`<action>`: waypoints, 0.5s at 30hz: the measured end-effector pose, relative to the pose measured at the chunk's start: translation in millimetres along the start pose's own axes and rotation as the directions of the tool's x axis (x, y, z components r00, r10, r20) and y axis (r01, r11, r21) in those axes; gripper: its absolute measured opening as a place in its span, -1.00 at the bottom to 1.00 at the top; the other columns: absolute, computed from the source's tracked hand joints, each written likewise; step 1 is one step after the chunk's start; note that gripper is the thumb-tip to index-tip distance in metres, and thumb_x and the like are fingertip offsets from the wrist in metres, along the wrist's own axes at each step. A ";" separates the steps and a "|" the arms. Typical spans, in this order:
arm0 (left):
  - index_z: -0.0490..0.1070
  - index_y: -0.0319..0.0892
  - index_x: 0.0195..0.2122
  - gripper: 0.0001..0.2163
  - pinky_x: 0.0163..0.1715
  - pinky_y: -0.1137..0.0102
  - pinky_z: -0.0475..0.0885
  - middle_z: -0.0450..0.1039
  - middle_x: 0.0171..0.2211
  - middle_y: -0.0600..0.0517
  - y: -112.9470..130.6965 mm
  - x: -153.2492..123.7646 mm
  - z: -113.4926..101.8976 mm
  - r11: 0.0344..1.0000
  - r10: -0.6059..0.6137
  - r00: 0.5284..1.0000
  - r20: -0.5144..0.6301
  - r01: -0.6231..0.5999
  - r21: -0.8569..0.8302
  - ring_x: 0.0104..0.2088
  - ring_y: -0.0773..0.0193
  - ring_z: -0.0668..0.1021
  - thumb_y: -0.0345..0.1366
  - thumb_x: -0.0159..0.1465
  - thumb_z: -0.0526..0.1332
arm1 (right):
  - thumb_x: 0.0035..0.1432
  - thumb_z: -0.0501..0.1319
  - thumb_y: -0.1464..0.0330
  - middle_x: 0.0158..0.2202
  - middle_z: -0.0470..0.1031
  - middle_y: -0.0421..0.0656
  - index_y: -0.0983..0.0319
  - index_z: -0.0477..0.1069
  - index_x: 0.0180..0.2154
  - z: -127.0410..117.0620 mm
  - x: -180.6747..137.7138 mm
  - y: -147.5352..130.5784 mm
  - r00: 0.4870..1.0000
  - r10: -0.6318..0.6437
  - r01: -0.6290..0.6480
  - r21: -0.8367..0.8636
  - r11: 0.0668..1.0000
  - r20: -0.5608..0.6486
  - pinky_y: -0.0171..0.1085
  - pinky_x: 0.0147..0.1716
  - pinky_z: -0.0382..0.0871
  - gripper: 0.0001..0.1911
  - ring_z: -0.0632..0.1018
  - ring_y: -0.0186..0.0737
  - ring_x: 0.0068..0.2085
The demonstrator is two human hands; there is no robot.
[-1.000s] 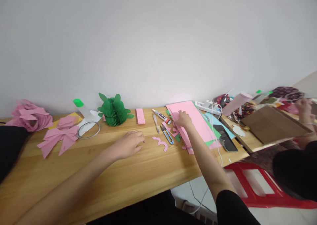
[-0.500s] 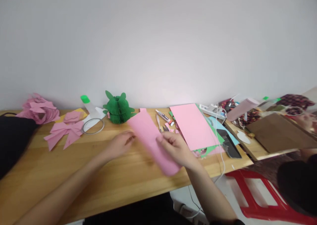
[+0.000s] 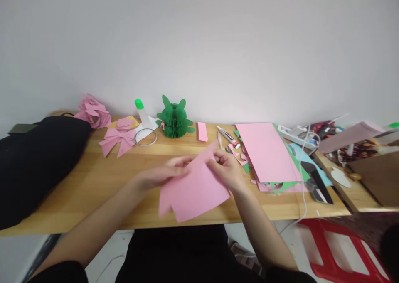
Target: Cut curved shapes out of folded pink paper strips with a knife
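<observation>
Both my hands hold one pink paper sheet (image 3: pixel 195 191) above the near edge of the wooden table (image 3: pixel 93 183). My left hand (image 3: pixel 162 174) pinches its upper left edge, and my right hand (image 3: pixel 227 169) grips its upper right edge, fingers closed on it. The sheet hangs tilted toward me. To the right lies a stack of pink sheets (image 3: pixel 266 152) on green paper, with small pink and green scraps beside it.
A green honeycomb paper shape (image 3: pixel 174 119), a glue bottle (image 3: pixel 141 112), a tape ring (image 3: pixel 145 136), pink bows (image 3: pixel 116 137), a small pink strip (image 3: pixel 202 131) and a glue tube (image 3: pixel 228 136) line the back. A black bag (image 3: pixel 34 158) lies left; a phone (image 3: pixel 321 187), cables and a red stool (image 3: pixel 336 249) lie right.
My right hand lifted a pink sheet off the stack and brought it to the middle. My left hand rose from the table and took hold of it. The view shifted left.
</observation>
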State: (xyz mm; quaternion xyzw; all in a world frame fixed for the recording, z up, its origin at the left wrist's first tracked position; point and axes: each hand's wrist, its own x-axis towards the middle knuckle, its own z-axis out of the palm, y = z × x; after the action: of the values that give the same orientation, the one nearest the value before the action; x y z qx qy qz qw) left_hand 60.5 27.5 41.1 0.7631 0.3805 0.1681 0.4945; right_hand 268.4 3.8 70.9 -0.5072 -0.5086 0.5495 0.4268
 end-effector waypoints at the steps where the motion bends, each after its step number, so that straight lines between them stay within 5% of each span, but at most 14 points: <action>1: 0.32 -0.19 0.17 -0.60 -0.26 0.31 0.56 0.55 -0.08 -0.09 4.2 -0.3 -0.6 0.999 0.008 0.999 0.050 -0.006 -0.054 -0.15 0.16 0.62 -0.16 0.35 0.18 | -0.17 0.41 0.16 -0.59 0.42 -0.29 0.19 0.48 -0.44 -0.4 3.1 -3.1 1.000 -0.009 0.010 -0.010 1.000 0.013 -0.35 -0.55 0.23 -0.72 0.40 -0.33 -0.54; 4: 0.25 -0.21 0.20 -0.40 -0.29 0.31 0.56 0.55 -0.02 -0.14 15.4 -1.1 -3.5 0.956 -0.002 0.996 0.085 0.027 -0.294 -0.11 0.07 0.62 -0.12 0.16 0.30 | -0.15 0.40 0.07 -0.55 0.48 -0.24 0.19 0.52 -0.34 -7.5 15.3 -11.1 0.999 -0.030 0.030 -0.008 1.000 -0.043 -0.32 -0.51 0.29 -0.62 0.44 -0.30 -0.52; 8: 0.27 -0.21 0.15 -0.27 -0.24 0.28 0.56 0.51 0.04 -0.16 34.6 -2.0 -13.0 0.801 -0.165 0.959 -0.229 -0.005 -0.599 -0.04 -0.02 0.59 -0.17 -0.05 0.45 | 0.08 0.11 -0.20 -0.48 0.55 -0.12 0.23 0.54 -0.35 -17.1 27.0 -25.0 0.975 -0.007 0.024 0.073 0.997 -0.222 -0.27 -0.47 0.37 -0.37 0.53 -0.23 -0.46; 13: 0.32 -0.17 0.10 -0.29 -0.23 0.24 0.57 0.52 0.00 -0.12 67.6 -1.9 -26.7 0.856 -0.178 0.807 -0.563 -0.156 -0.494 -0.02 -0.09 0.58 -0.15 -0.07 0.51 | 0.10 0.30 0.00 -0.30 0.63 -0.14 0.17 0.55 -0.20 -2.3 25.4 -55.9 0.960 -0.267 0.264 -0.047 0.963 -0.083 -0.25 -0.31 0.47 -0.59 0.60 -0.19 -0.30; 15: 0.33 -0.11 0.10 -0.31 -0.25 0.27 0.58 0.53 -0.03 -0.08 76.3 -1.0 -30.8 0.848 -0.137 0.800 -0.584 -0.210 -0.487 -0.04 -0.06 0.59 -0.14 -0.06 0.51 | 0.12 0.31 0.08 -0.32 0.63 -0.15 0.18 0.52 -0.21 5.7 25.4 -66.5 0.931 -0.345 0.343 -0.039 0.938 -0.119 -0.26 -0.37 0.47 -0.67 0.59 -0.22 -0.36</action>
State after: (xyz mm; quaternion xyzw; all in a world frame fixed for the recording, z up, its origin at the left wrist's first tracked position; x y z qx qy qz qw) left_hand 72.0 29.2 122.6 0.5117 0.4400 0.5077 0.5355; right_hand 256.5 36.0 133.5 -0.4470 -0.5669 0.4292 0.5428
